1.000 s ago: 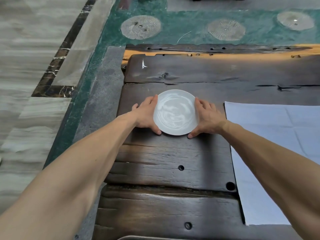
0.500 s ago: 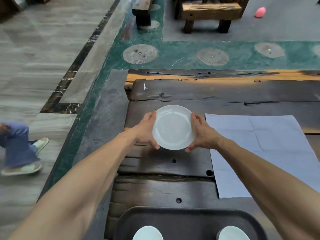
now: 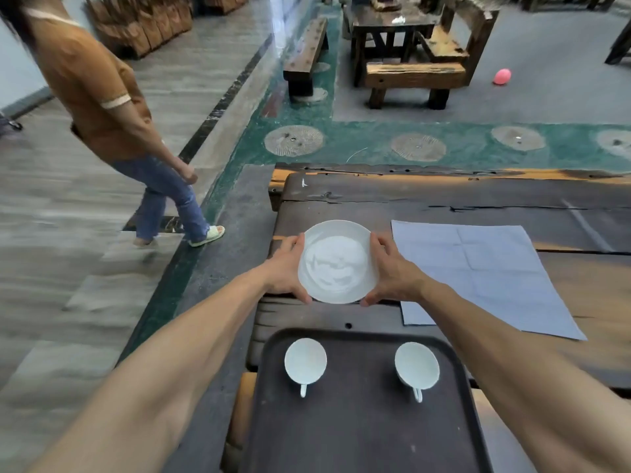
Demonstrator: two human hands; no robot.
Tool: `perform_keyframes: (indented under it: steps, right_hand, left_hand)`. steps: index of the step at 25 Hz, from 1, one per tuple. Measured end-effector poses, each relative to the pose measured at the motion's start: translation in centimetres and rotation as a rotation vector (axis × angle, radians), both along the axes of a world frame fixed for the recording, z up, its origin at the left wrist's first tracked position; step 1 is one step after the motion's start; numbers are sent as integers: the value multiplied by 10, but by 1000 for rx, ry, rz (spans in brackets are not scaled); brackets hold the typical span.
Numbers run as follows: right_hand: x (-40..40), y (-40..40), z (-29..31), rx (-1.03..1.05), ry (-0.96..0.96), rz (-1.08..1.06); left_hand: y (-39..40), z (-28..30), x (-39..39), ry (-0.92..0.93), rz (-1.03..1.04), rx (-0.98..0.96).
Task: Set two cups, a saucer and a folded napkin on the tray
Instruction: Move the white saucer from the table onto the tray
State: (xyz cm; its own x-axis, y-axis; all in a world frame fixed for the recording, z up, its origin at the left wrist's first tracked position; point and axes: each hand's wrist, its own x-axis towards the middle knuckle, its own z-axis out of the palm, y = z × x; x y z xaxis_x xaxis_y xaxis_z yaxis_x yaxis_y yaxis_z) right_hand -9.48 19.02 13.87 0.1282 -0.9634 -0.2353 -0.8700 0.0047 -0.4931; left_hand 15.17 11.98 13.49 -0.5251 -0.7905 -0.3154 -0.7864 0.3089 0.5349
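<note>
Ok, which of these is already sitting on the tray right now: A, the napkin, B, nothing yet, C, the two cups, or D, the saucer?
C: the two cups stand on the tray, while both hands hold the saucer and the napkin lies unfolded on the table.

Floor: grey wood-look planks (image 3: pixel 61 274) at left, cut by a dark marble strip (image 3: pixel 225 97); a green band (image 3: pixel 375 141) set with round stone discs (image 3: pixel 293 141); grey carpet (image 3: pixel 546 97) beyond. Near ground: dark, cracked timber table (image 3: pixel 426 196) with bolt holes. Further back: rough wooden bench (image 3: pixel 305 56), heavy wooden armchair (image 3: pixel 440 59), small dark table (image 3: pixel 389 25). Pink balloon (image 3: pixel 502 76) on the carpet. A person in an orange shirt and jeans (image 3: pixel 102 107) walks at left, blurred.
</note>
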Motion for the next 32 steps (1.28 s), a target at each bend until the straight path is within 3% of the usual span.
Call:
perform_keyframes:
  steps: [6, 15, 32]
  right_hand:
    - [19, 82, -1, 17, -1, 24]
    - [37, 176, -50, 120, -13, 21]
    - [80, 280, -145, 233, 40, 40]
  left_hand:
    - [91, 2, 19, -73, 38, -29]
    - [194, -56, 40, -134, 80, 53]
    - [308, -158, 83, -188, 124, 97]
